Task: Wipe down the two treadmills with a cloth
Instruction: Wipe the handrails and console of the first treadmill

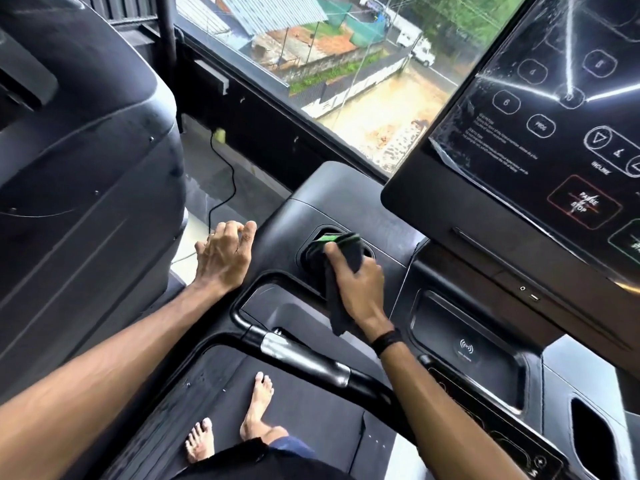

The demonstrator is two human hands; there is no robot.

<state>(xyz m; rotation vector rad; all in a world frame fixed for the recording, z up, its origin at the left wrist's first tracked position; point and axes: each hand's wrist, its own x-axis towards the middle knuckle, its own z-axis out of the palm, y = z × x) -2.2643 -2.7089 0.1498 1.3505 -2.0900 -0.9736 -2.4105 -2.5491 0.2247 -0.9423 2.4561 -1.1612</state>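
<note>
Gripping a dark cloth (pixel 341 271) in your right hand (pixel 360 282), fingers curled round it, pressing it into the treadmill's cup holder (pixel 318 237), your left hand (pixel 223 254) resting spread-fingered on the console edge (pixel 277 216), bare feet on the belt (pixel 311 393).

You stand on the belt (pixel 304 403) of the right-hand treadmill, its console deck (pixel 349 209) before you and its screen (pixel 540 133) above the deck's right side. Your right hand (pixel 360 275) presses the cloth (pixel 332 268) into the cup holder (pixel 311 251) near the deck's left edge, while your left hand (pixel 221 254) rests at that edge. The second treadmill (pixel 79 168) stands to your left, with the window (pixel 339 64) behind both.
</note>
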